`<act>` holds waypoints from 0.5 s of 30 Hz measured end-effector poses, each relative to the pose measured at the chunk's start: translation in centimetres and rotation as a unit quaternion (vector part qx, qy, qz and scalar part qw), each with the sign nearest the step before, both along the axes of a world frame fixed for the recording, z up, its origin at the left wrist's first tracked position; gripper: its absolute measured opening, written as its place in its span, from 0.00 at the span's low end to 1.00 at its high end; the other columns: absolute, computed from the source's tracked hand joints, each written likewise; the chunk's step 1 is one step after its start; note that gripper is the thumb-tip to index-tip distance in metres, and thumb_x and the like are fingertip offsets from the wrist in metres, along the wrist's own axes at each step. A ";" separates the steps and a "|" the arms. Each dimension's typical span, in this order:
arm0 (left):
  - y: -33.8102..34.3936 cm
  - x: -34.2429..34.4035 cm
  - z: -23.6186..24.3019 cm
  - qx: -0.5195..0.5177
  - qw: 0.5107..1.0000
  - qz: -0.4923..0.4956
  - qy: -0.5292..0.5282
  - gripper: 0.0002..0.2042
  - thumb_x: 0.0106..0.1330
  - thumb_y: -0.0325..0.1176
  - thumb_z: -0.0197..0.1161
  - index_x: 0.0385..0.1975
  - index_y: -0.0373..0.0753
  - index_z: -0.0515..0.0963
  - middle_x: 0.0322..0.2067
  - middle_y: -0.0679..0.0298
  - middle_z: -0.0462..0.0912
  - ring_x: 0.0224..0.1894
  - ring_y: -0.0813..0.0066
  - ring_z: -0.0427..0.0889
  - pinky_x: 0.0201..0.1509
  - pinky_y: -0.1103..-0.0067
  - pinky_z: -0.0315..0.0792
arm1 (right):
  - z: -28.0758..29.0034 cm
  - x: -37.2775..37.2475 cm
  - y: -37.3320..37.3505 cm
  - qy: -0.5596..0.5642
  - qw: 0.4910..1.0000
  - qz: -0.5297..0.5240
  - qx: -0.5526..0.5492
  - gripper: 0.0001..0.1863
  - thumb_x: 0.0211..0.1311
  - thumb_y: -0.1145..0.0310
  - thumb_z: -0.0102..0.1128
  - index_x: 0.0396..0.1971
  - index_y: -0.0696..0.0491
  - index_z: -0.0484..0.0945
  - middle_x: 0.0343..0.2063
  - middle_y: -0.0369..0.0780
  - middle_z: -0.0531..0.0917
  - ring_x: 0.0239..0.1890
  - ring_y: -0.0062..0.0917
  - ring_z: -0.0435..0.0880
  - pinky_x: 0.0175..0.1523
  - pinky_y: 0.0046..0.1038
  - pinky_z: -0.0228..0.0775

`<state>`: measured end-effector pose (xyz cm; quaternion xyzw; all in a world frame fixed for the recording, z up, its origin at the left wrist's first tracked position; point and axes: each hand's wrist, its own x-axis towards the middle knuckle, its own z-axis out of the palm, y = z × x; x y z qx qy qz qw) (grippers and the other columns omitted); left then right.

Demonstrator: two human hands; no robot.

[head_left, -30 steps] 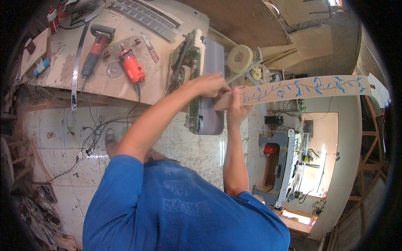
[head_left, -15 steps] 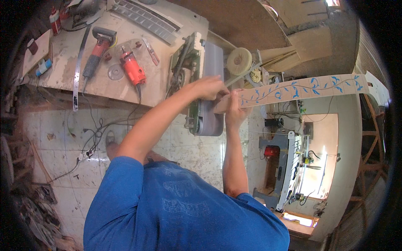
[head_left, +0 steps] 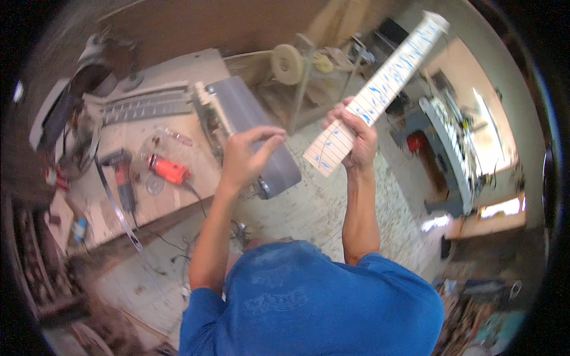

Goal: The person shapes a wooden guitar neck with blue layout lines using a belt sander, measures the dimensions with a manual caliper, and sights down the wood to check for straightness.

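Note:
My right hand (head_left: pixel 356 135) grips a long pale wooden strip (head_left: pixel 380 89) with blue vine markings and cross lines, holding it near its lower end. The strip rises tilted to the upper right. My left hand (head_left: pixel 246 155) hovers to the left of the strip's lower end, fingers loosely curled, holding nothing. It is over the grey belt of a belt sander (head_left: pixel 255 133) that sits on the workbench (head_left: pixel 178 196).
On the bench lie an orange power tool (head_left: pixel 169 170), a red and grey drill (head_left: pixel 123 178), a metal ruler (head_left: pixel 119 213) and a grey slotted bar (head_left: pixel 145 107). A buffing wheel on a stand (head_left: pixel 288 64) stands behind the sander. Another machine (head_left: pixel 451 136) stands at right.
The strip has been lifted off the sander and swung up to the upper right. My left hand has let go of it and moved apart. The view has shifted.

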<state>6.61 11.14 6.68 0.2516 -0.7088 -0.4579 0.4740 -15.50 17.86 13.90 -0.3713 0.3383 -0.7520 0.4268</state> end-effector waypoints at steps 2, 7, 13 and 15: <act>2.3 -1.6 0.6 -0.009 0.999 -0.050 0.007 0.12 0.67 0.32 0.69 0.45 0.33 0.87 0.41 0.57 0.91 0.46 0.70 0.89 0.53 0.75 0.79 | 0.1 -1.3 0.6 -0.046 0.999 0.013 0.006 0.18 0.59 0.78 0.61 0.50 0.61 0.70 0.34 0.45 0.81 0.34 0.31 0.85 0.41 0.36 0.86; 6.6 -4.8 1.5 -0.052 0.996 -0.073 -0.004 0.14 0.59 0.28 0.76 0.44 0.37 0.87 0.41 0.56 0.91 0.42 0.66 0.90 0.49 0.75 0.80 | -0.4 -4.3 2.1 -0.078 0.995 0.043 0.035 0.21 0.58 0.77 0.64 0.51 0.63 0.72 0.33 0.45 0.82 0.33 0.29 0.85 0.39 0.34 0.85; 8.1 -7.5 0.3 -0.095 0.995 -0.039 -0.005 0.11 0.57 0.25 0.76 0.40 0.37 0.88 0.37 0.57 0.91 0.38 0.66 0.89 0.44 0.74 0.80 | -1.7 -5.9 3.4 -0.080 0.993 0.052 0.064 0.18 0.58 0.77 0.64 0.49 0.64 0.74 0.32 0.45 0.82 0.31 0.28 0.85 0.36 0.33 0.84; 8.4 -8.0 1.0 -0.130 0.991 -0.039 -0.009 0.10 0.57 0.23 0.76 0.39 0.35 0.87 0.36 0.57 0.90 0.36 0.68 0.89 0.43 0.76 0.81 | -1.6 -6.3 4.1 -0.074 0.993 0.031 0.086 0.18 0.59 0.77 0.64 0.49 0.64 0.74 0.32 0.45 0.83 0.31 0.28 0.85 0.36 0.33 0.84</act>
